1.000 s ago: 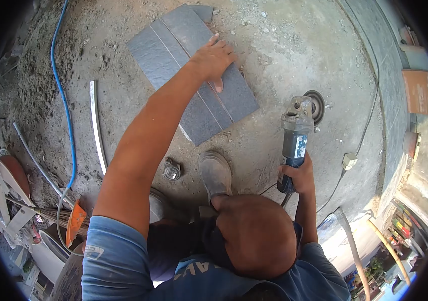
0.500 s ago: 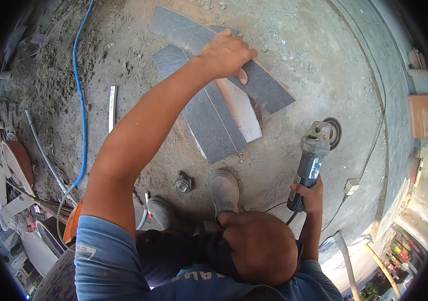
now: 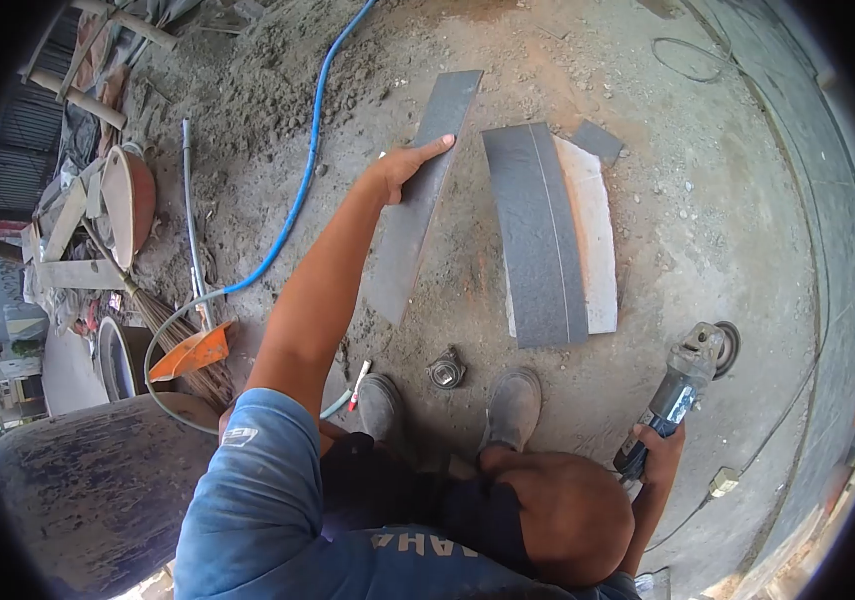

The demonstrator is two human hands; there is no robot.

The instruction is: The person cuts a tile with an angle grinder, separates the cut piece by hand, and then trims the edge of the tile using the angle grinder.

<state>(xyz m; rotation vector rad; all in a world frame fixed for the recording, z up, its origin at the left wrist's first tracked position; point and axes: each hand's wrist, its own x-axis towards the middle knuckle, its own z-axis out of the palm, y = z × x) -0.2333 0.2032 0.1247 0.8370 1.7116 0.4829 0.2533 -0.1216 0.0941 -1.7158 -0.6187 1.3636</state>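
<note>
A long dark grey tile strip (image 3: 427, 215) is gripped near its middle by my left hand (image 3: 412, 168), thumb on top, fingers partly hidden beneath. My right hand (image 3: 655, 447) is wrapped round the rear body of an angle grinder (image 3: 675, 395), whose disc points away from me at the right. Between the hands, a grey tile with a lengthwise line (image 3: 539, 240) lies on a pale-edged piece (image 3: 595, 250). A small dark tile scrap (image 3: 597, 141) rests just beyond them.
A round tape-measure-like object (image 3: 446, 369) lies by my shoes. A red-and-white marker (image 3: 359, 385) is near the left shoe. A blue hose (image 3: 307, 185) crosses the left side, near a broom (image 3: 182, 335) and orange scoop (image 3: 192, 352). A cord connector (image 3: 723, 482) sits at right.
My left hand has lifted the top tile strip off the others and carried it left. The view has shifted, and the grinder stays in my right hand.
</note>
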